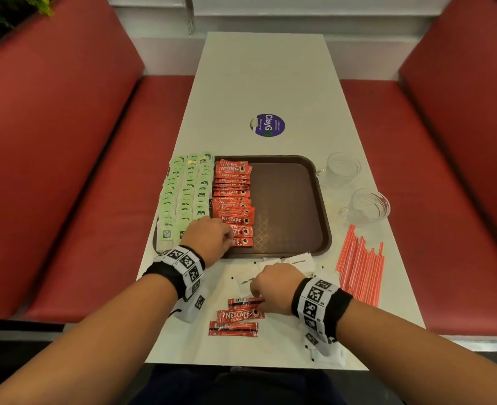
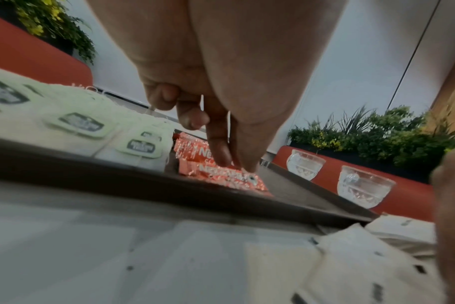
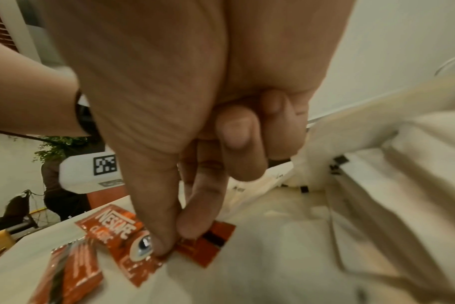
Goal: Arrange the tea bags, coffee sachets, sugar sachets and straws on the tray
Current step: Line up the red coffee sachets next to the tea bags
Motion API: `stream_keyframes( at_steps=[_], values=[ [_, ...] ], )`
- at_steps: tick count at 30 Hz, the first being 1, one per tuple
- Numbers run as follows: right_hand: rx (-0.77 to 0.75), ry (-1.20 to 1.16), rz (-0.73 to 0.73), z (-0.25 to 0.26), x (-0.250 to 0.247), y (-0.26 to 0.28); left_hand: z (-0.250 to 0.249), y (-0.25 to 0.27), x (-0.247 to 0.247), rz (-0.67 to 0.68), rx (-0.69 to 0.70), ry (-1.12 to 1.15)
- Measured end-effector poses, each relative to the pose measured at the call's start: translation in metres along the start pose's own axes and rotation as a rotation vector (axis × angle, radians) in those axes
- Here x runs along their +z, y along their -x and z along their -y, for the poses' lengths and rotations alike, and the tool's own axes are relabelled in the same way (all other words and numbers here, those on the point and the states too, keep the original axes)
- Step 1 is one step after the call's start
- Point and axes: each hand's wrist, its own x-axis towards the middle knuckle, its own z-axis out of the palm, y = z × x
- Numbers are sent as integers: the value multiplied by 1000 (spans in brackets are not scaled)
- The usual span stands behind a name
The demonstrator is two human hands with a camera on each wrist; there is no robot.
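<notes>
The brown tray (image 1: 288,200) holds columns of green tea bags (image 1: 186,194) on its left and a column of red coffee sachets (image 1: 232,194) beside them. My left hand (image 1: 229,238) is at the tray's front edge, with thumb and forefinger pinching the nearest coffee sachet (image 1: 245,242), which lies on the tray (image 2: 117,181). My right hand (image 1: 257,299) is over the table in front of the tray. It pinches the end of one loose coffee sachet (image 3: 210,242). Two more loose sachets (image 1: 232,329) lie just nearer me. White sugar sachets (image 1: 300,261) lie scattered under and beyond my right hand. Red straws (image 1: 361,270) lie to the right.
Two glass cups (image 1: 342,168) (image 1: 368,206) stand right of the tray. A round purple sticker (image 1: 267,125) is on the white table beyond it. Red benches (image 1: 66,171) run along both sides. The tray's right half is bare.
</notes>
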Motion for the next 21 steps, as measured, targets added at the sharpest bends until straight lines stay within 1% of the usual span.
stream_keyframes(
  at_steps=[3, 6, 9, 12, 15, 21],
  values=[
    [12, -10, 2, 1, 1, -1, -1, 19, -2, -15, 30, 75],
    [22, -19, -9, 3, 1, -1, -3, 44, -4, 28, 100, 144],
    [38, -21, -26, 5, 3, 0, -6, 71, -2, 153, 158, 171],
    [71, -43, -34, 7, 4, 1, -12, 89, 9, 298, 188, 86],
    [100, -64, -22, 11, 5, 1, -18, 96, 22, 360, 164, -16],
    [90, -47, -59, 14, 1, 8, -19, 99, 24, 351, 46, 19]
  ],
)
